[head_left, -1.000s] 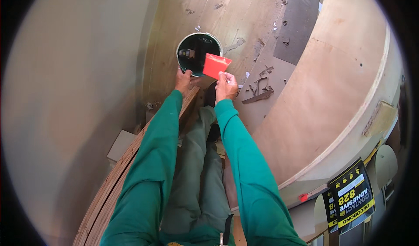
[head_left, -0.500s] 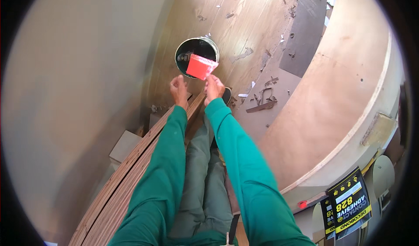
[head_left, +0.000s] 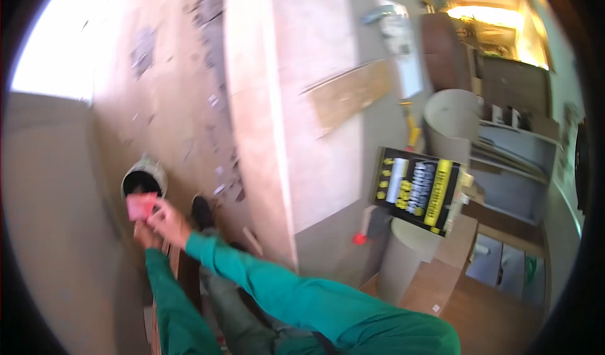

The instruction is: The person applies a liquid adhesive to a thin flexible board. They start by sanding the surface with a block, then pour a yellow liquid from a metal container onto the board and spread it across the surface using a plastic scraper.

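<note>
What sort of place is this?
Probably a workshop or a room being fitted out: scraps litter the wood-look floor, near an open bucket and a loose wooden board.

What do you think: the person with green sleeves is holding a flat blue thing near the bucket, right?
Almost! The flat thing is red, not blue, as the head view shows. The rest is right: the person with green sleeves is holding it near the bucket.
</note>
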The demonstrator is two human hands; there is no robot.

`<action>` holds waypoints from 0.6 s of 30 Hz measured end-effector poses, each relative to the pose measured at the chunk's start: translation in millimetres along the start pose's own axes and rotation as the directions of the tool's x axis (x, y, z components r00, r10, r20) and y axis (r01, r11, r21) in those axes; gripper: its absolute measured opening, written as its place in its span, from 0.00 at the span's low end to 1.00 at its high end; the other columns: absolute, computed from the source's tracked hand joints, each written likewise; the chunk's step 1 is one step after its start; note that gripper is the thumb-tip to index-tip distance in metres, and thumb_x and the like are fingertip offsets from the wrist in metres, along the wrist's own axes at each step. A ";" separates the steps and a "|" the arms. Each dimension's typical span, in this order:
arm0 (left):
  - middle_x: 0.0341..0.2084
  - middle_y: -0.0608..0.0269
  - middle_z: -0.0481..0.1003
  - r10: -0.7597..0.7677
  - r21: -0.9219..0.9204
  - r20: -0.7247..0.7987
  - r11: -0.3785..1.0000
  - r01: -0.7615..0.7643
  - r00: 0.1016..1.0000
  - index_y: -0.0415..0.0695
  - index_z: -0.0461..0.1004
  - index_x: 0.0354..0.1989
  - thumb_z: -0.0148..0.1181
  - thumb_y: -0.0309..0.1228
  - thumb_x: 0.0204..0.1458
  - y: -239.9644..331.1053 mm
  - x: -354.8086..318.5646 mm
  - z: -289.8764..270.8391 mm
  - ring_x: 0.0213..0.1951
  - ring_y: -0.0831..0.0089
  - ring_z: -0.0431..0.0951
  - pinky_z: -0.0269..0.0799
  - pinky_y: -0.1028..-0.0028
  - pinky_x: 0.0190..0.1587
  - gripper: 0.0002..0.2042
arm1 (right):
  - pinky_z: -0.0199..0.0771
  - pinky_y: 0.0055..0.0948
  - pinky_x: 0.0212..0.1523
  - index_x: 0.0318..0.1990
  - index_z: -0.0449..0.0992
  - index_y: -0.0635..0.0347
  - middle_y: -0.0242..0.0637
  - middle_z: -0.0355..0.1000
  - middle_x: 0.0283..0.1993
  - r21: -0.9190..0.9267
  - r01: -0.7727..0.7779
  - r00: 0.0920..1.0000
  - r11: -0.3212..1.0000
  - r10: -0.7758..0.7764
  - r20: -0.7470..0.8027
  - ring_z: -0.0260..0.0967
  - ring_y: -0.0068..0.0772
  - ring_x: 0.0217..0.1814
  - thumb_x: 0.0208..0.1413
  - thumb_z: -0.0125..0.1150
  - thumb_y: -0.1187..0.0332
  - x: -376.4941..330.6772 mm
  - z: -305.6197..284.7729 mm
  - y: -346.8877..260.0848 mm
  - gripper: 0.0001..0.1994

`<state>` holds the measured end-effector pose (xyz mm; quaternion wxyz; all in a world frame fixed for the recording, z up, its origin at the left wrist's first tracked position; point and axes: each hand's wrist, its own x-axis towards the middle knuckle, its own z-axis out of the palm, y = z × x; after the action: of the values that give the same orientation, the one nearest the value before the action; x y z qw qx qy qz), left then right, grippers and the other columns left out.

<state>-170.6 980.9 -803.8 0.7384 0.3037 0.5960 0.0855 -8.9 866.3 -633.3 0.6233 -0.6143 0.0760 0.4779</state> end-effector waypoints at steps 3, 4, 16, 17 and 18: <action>0.30 0.69 0.76 0.103 0.136 -0.210 0.988 -0.075 0.972 0.40 0.80 0.41 0.64 0.36 0.59 -26.1 38.2 -29.5 0.30 0.79 0.72 0.69 0.74 0.33 0.11 | 0.74 0.28 0.45 0.62 0.68 0.62 0.36 0.73 0.46 -0.022 0.256 0.966 0.966 -0.255 0.031 0.73 0.24 0.40 0.64 0.59 0.65 -98.4 -34.3 -186.9 0.21; 0.33 0.68 0.77 0.109 0.223 -0.203 0.973 -0.062 0.973 0.40 0.79 0.43 0.62 0.38 0.60 -21.9 43.6 -26.4 0.35 0.77 0.75 0.71 0.74 0.38 0.13 | 0.74 0.29 0.47 0.57 0.71 0.62 0.39 0.74 0.52 -0.078 0.315 0.949 0.946 -0.316 -0.003 0.74 0.26 0.43 0.64 0.59 0.65 -123.2 -63.0 -245.2 0.17; 0.25 0.74 0.73 0.231 0.431 -0.240 0.895 -0.110 0.943 0.45 0.77 0.33 0.66 0.37 0.58 29.4 36.0 6.0 0.27 0.83 0.67 0.61 0.77 0.30 0.09 | 0.68 0.48 0.61 0.60 0.71 0.60 0.54 0.70 0.58 -0.901 -0.429 0.193 0.062 -0.968 -0.159 0.70 0.56 0.57 0.50 0.70 0.58 -22.5 -599.3 -435.5 0.30; 0.26 0.74 0.73 0.233 0.432 -0.238 0.895 -0.112 0.943 0.44 0.77 0.33 0.66 0.37 0.58 33.4 39.1 -4.9 0.27 0.83 0.67 0.62 0.77 0.31 0.09 | 0.66 0.50 0.63 0.60 0.72 0.57 0.53 0.71 0.58 -0.905 -0.415 0.236 0.090 -0.950 -0.202 0.68 0.58 0.60 0.50 0.70 0.57 -14.0 -604.5 -438.1 0.30; 0.26 0.73 0.73 0.227 0.425 -0.233 0.898 -0.111 0.946 0.44 0.77 0.34 0.66 0.37 0.58 32.7 45.2 -14.7 0.27 0.83 0.67 0.62 0.77 0.31 0.09 | 0.67 0.50 0.62 0.58 0.73 0.57 0.53 0.72 0.57 -0.897 -0.430 0.287 0.100 -0.927 -0.241 0.69 0.58 0.59 0.51 0.69 0.57 -12.5 -605.2 -443.3 0.28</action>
<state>-164.1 1034.3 -824.8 0.5580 0.4865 0.6691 0.0659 587.9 446.4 -459.0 0.0073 -0.9772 -0.0724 -0.1993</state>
